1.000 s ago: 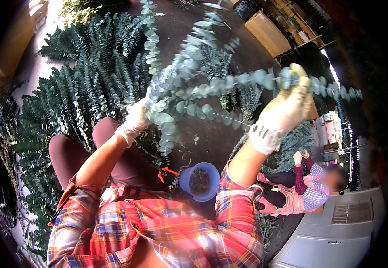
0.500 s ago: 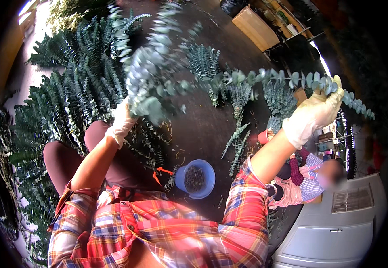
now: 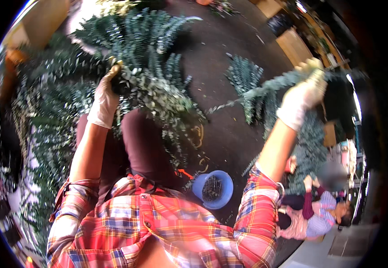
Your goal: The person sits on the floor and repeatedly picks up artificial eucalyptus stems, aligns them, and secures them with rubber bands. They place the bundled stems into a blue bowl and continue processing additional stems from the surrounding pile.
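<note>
My right hand point(image 3: 303, 96), in a white glove and blurred by motion, is raised at the right and closed round a long eucalyptus branch point(image 3: 265, 87). The branch slants down to the left with its thin tip over the dark floor. At the left, my gloved left hand point(image 3: 105, 96) is above my knees, its fingers curled at the end of a leafy eucalyptus bunch point(image 3: 162, 91). That bunch spreads to the right from the hand. Leaves partly hide the left fingers.
A large eucalyptus pile point(image 3: 55, 129) lies at my left. Smaller bundles point(image 3: 245, 82) lie on the floor point(image 3: 211, 53) ahead. A blue bucket point(image 3: 224, 190) with plant scraps stands before me, near an orange-red strip point(image 3: 185, 173). Another person point(image 3: 321, 214) sits at the right.
The view has shifted. My left hand has lowered the bunch, now stretched rightward toward the floor. My right hand still grips a branch, which now slants down to the left.
</note>
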The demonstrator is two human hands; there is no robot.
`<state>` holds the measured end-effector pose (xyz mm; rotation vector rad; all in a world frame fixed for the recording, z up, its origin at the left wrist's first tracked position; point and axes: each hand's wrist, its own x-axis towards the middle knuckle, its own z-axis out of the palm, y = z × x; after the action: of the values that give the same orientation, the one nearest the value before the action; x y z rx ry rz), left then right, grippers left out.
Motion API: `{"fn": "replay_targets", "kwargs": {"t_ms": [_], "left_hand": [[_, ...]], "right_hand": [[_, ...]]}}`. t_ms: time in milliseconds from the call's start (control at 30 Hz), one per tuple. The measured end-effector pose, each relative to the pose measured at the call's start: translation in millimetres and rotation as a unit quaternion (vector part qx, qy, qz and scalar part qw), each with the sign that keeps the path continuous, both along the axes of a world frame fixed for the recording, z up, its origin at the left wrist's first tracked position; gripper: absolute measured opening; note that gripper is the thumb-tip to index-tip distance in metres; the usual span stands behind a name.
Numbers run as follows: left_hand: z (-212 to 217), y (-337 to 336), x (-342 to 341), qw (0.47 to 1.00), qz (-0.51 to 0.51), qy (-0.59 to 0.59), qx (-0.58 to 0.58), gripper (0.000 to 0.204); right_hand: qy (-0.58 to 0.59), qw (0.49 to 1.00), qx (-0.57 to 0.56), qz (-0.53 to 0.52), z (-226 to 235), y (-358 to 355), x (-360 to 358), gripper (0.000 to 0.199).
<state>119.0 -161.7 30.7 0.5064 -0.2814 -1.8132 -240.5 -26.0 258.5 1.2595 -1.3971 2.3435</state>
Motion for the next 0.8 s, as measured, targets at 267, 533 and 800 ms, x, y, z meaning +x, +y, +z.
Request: {"fn": "replay_targets", "kwargs": {"t_ms": [267, 533, 800], "left_hand": [[35, 44, 16, 0.991, -0.069, -0.092, 0.068, 0.021], [31, 39, -33, 0.982, -0.129, -0.028, 0.138, 0.016], [19, 71, -150, 0.909, -0.405, -0.071, -0.065, 0.031]], "right_hand": [[0.205, 0.824, 0.358, 0.388, -168, -118, 140, 0.076], [0.051, 0.736, 0.478, 0.477, -208, -36, 191, 0.077], [0.056, 0.888, 0.451, 0.075, -239, 57, 105, 0.032]]}}
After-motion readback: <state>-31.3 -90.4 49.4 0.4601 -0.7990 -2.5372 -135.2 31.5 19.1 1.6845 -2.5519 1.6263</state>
